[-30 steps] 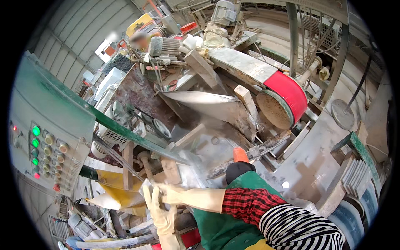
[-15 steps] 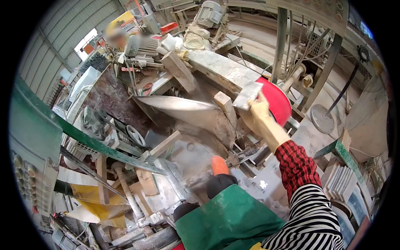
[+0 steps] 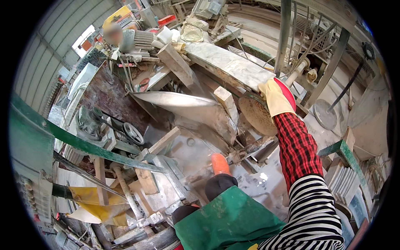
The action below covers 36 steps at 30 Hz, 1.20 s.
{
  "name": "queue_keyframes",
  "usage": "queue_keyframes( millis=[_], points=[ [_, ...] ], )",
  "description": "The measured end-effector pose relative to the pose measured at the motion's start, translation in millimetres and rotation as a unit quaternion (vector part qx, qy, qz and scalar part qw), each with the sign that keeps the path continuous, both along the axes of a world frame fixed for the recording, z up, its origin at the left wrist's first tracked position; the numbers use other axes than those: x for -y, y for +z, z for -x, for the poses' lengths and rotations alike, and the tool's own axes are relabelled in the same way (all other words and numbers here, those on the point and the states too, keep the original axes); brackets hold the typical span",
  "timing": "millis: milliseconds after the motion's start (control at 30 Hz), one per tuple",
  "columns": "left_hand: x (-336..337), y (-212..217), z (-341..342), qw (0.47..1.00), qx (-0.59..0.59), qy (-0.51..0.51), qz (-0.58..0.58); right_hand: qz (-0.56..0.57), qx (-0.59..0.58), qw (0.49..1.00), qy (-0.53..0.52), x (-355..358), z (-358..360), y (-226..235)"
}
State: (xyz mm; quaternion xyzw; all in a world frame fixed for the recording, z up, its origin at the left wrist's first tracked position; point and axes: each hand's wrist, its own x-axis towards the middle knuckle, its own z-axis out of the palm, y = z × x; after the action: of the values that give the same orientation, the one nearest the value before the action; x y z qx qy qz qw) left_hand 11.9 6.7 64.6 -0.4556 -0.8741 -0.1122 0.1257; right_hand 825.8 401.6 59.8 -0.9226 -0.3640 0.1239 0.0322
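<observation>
Right hand (image 3: 275, 96), gloved, is resting flat on the red guard (image 3: 288, 92), upper right; keeping clear of the disc (image 3: 255, 113) seems wise. Left hand is showing nowhere.

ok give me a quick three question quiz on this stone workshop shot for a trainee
1. True or false: the right hand wears a pale yellow glove.
2. What does the right hand rest on? A) the red guard over the round disc B) the wooden block C) the pulley wheel
3. Fill in: the right forearm sleeve is red and black ____.

Key: 1 true; 2 A; 3 checked. The left hand is out of view.
</observation>
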Motion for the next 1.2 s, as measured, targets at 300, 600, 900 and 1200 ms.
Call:
queue_keyframes(
  millis=[300,600,900,1200],
  points=[
    [-4,6,-26,0.987,0.126,-0.059,-0.081,-0.276,-0.259,0.838,0.393,13,240,-31],
    [-134,85,-161,0.885,0.139,-0.420,-0.143,-0.096,-0.731,0.530,0.419,166,560,28],
    [-130,69,-144,0.869,0.132,-0.468,-0.092,-0.407,-0.721,0.530,0.181,88,371,-41],
    [17,-38,73,0.992,-0.030,-0.106,-0.057,-0.560,-0.272,0.765,-0.164,69,9,-70]
  ],
)
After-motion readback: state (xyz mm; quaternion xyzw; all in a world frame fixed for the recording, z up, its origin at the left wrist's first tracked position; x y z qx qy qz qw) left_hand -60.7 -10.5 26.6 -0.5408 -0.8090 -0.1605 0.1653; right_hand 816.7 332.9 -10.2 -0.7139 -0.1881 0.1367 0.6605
